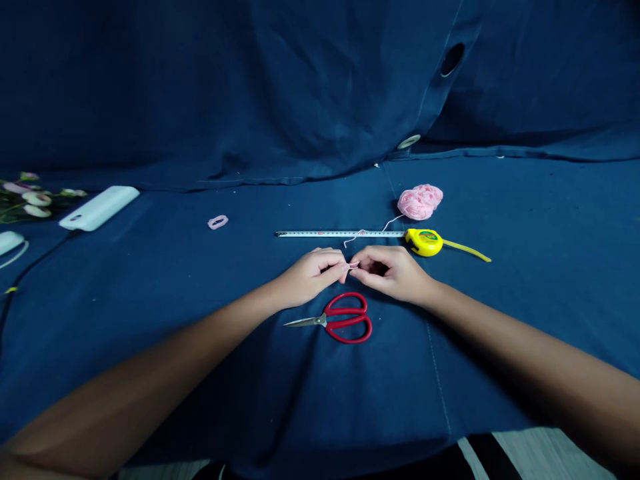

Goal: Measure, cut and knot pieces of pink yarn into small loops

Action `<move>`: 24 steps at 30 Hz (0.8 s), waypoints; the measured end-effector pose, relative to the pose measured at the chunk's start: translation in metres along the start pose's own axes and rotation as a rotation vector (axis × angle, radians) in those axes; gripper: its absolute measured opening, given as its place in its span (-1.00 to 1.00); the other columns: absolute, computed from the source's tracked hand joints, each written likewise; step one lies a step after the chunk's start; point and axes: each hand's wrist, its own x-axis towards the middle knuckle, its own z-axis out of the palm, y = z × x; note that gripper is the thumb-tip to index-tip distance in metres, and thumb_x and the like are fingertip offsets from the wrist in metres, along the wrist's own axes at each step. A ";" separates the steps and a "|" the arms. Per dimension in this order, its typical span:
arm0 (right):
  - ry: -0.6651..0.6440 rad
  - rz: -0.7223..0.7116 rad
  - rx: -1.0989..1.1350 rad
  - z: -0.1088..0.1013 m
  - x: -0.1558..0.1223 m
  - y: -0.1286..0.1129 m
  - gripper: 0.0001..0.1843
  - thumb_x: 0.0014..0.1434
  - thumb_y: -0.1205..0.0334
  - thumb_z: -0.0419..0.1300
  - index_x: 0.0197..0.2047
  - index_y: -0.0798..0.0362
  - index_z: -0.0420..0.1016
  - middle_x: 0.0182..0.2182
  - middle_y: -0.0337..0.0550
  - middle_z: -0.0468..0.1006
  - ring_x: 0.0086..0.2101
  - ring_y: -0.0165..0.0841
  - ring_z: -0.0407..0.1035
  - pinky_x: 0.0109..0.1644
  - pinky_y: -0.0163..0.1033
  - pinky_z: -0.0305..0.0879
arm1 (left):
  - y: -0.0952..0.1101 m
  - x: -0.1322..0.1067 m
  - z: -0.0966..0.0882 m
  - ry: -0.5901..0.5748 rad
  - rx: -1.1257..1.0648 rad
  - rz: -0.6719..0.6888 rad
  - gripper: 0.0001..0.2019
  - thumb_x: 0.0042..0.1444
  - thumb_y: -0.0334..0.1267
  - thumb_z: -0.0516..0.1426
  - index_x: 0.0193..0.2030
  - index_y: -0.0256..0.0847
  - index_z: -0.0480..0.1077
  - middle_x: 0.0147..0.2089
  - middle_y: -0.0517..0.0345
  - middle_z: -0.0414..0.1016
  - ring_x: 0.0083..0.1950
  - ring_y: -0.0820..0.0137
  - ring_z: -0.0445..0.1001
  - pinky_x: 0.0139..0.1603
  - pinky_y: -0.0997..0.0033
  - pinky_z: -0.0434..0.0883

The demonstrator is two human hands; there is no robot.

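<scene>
My left hand (311,277) and my right hand (393,273) meet at the fingertips, pinching a small bit of pink yarn (351,265) between them. A thin strand (365,233) runs from a pink yarn ball (420,202) across the tape measure's blade (340,234), just above my hands. The yellow tape measure case (424,242) lies beside my right hand. Below my hands rest red-handled scissors (345,320), not touching them. A small pink yarn ring (218,222) lies farther left.
Dark blue cloth (320,100) covers the surface and rises behind it, with a ringed hole (453,60). A white rectangular box (99,208), artificial flowers (25,197), and a white object (10,243) with a dark cable sit at far left.
</scene>
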 end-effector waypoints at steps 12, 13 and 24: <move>0.023 0.037 0.012 0.000 -0.001 0.000 -0.86 0.32 0.17 0.28 -0.18 0.06 0.57 -0.45 -0.25 0.53 -0.49 -0.45 0.35 -0.40 -0.35 0.28 | 0.004 0.000 0.000 0.019 -0.006 -0.027 -0.66 0.40 -0.26 0.04 -0.41 -0.21 0.44 -0.37 0.20 0.41 -0.22 0.36 0.39 -0.04 0.31 0.30; 0.023 0.035 0.006 0.000 -0.001 0.000 -0.87 0.32 0.17 0.28 -0.18 0.06 0.57 -0.45 -0.25 0.53 -0.49 -0.45 0.35 -0.40 -0.35 0.28 | 0.005 0.000 0.000 0.021 -0.010 -0.029 -0.66 0.40 -0.26 0.04 -0.42 -0.21 0.43 -0.37 0.20 0.41 -0.22 0.36 0.40 -0.05 0.32 0.30; -0.020 -0.001 -0.041 0.001 -0.001 0.000 -0.75 0.30 0.13 0.31 -0.01 0.02 0.51 -0.41 -0.29 0.50 -0.49 -0.46 0.33 -0.38 -0.33 0.29 | 0.001 -0.001 0.001 0.039 -0.038 -0.040 -0.67 0.36 -0.29 0.04 -0.46 -0.22 0.39 -0.40 0.19 0.39 -0.24 0.36 0.40 -0.09 0.33 0.30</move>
